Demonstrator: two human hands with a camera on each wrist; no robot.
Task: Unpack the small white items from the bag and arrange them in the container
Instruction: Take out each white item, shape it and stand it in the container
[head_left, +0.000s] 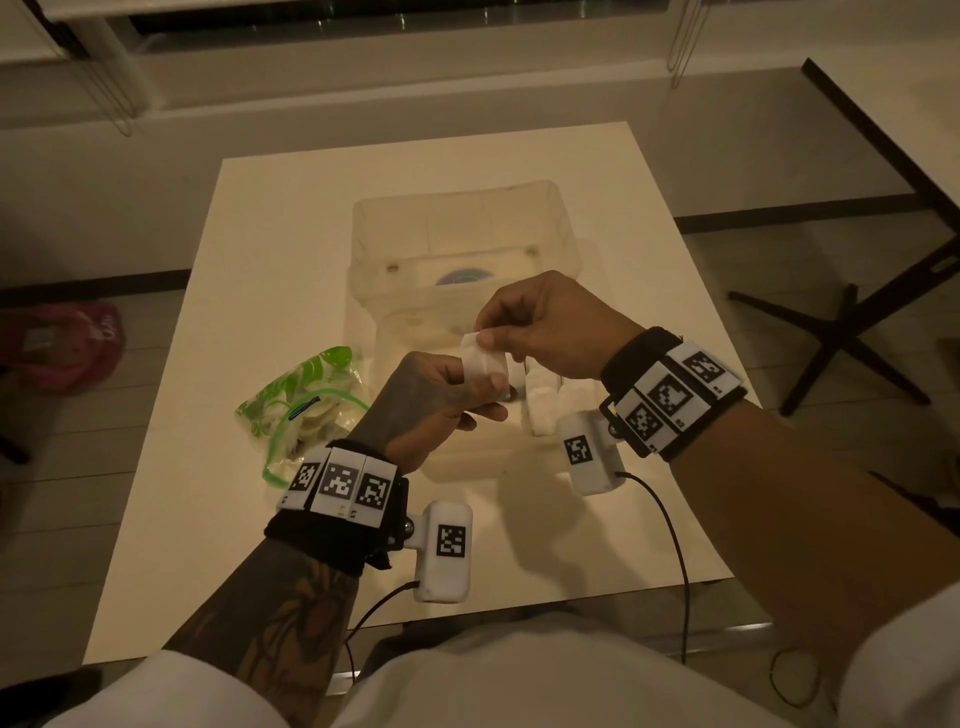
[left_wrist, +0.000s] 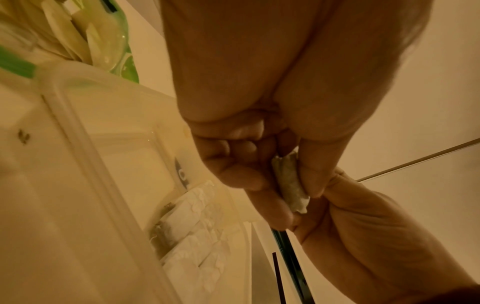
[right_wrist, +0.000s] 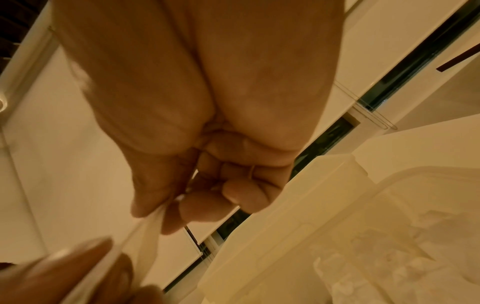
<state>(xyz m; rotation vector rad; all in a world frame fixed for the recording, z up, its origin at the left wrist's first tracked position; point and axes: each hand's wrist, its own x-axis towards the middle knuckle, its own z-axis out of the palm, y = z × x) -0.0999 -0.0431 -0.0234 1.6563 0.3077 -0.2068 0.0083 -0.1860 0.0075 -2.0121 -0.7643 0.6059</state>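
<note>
Partway through: one small white item in hand, several already in the container

Both hands pinch one white item above the container; the left hand grips its lower part, the right hand its top edge; a few white items already stand inside; the bag, on the desk just left, seems to hold more, so unpacking is unfinished.

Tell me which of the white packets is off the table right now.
The packet pinched between both hands, left hand and right hand, above the container. The other packets lie inside the container, or remain in the green bag.
</note>
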